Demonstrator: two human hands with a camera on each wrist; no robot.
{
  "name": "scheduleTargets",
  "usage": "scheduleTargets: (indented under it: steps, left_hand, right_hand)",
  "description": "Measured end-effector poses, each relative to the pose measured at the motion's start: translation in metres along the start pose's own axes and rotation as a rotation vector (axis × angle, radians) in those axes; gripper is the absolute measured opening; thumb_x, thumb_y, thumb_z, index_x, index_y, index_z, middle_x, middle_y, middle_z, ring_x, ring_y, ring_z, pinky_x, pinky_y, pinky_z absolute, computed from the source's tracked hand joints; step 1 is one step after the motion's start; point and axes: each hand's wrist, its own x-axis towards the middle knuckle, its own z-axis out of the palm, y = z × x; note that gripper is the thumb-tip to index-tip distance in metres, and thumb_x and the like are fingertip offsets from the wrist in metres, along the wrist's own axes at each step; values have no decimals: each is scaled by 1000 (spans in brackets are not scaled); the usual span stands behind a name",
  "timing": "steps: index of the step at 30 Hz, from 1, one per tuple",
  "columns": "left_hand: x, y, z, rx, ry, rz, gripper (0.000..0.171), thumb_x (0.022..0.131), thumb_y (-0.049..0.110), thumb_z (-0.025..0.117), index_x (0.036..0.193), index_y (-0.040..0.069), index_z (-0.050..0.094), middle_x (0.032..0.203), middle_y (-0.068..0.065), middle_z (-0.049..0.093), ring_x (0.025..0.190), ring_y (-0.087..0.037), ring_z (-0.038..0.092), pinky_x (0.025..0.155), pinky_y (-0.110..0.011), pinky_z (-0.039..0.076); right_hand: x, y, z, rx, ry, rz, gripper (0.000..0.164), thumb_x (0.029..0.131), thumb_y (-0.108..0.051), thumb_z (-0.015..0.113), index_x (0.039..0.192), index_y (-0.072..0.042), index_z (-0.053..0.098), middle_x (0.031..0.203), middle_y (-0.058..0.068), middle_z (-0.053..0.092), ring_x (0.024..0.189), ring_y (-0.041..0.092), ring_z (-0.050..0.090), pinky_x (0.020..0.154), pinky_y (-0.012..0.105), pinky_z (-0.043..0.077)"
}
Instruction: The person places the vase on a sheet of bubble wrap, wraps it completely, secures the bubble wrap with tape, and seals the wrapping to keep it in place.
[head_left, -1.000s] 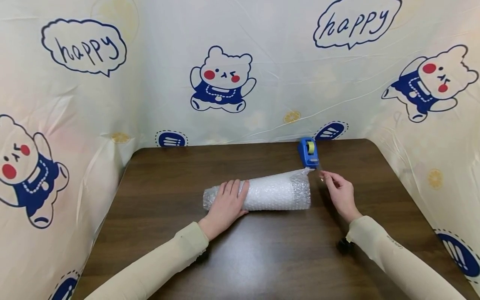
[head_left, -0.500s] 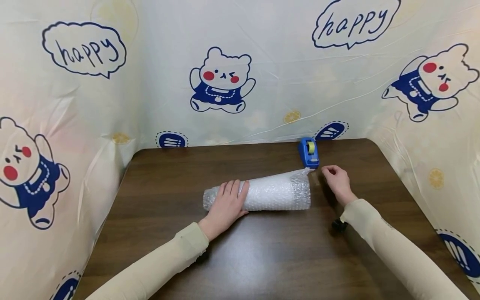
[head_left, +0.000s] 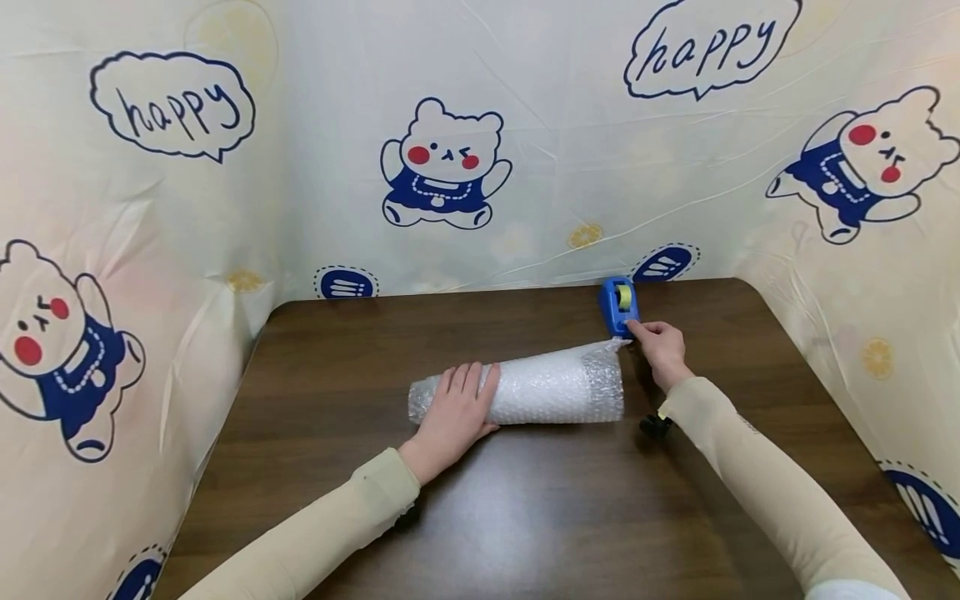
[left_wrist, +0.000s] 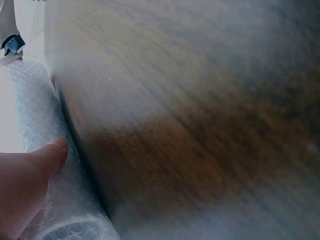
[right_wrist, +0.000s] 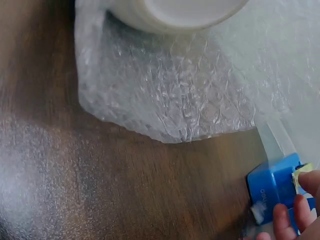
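A roll of bubble wrap point(head_left: 555, 387) lies crosswise on the table, its flap lifted toward the back right. My left hand point(head_left: 453, 417) grips it near its left end, fingers over the top; in the left wrist view the thumb point(left_wrist: 50, 156) presses along its side. At the far right, a blue tape dispenser point(head_left: 617, 308) with a yellow core stands just behind the flap. My right hand point(head_left: 660, 346) is at its front end, thumb and fingertips together around the clear tape there. In the right wrist view, curled fingers point(right_wrist: 282, 220) overlap the dispenser.
A white round-rimmed thing point(right_wrist: 182, 12) shows inside the open end of the wrap. A small black object point(head_left: 656, 427) hangs below the right cuff. The brown wooden table point(head_left: 510, 517) ends at a printed cloth point(head_left: 450, 258) that rises on three sides.
My right hand, which pinched a clear strip right of the roll, has moved left and away from me to the dispenser's front end. The left hand and the roll have stayed put.
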Motion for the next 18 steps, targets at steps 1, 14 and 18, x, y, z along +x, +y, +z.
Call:
scheduleTargets:
  steps: [1,14,18]
  left_hand:
    - [0,0,0,0,-5,0,102,79,59,85,150,0,41,134,-23,56,122,-39,57,105,-53,46]
    - [0,0,-2,-5,-14,2,101,81,59,84,151,-1,41,135,-24,56,124,-39,56,106,-53,46]
    - [0,1,-2,-9,-11,1,101,80,58,84,150,-1,41,134,-24,56,124,-39,55,106,-53,46]
  right_hand:
    - [0,0,1,16,11,2,55,102,-42,64,133,2,59,119,13,57,101,22,49,81,31,43]
    - [-2,0,-6,73,6,-34,51,101,-41,66,130,0,62,119,8,57,102,18,47,84,28,42]
    - [-5,2,-6,50,73,-145,42,98,-36,71,120,0,68,98,-2,63,91,15,54,74,23,44]
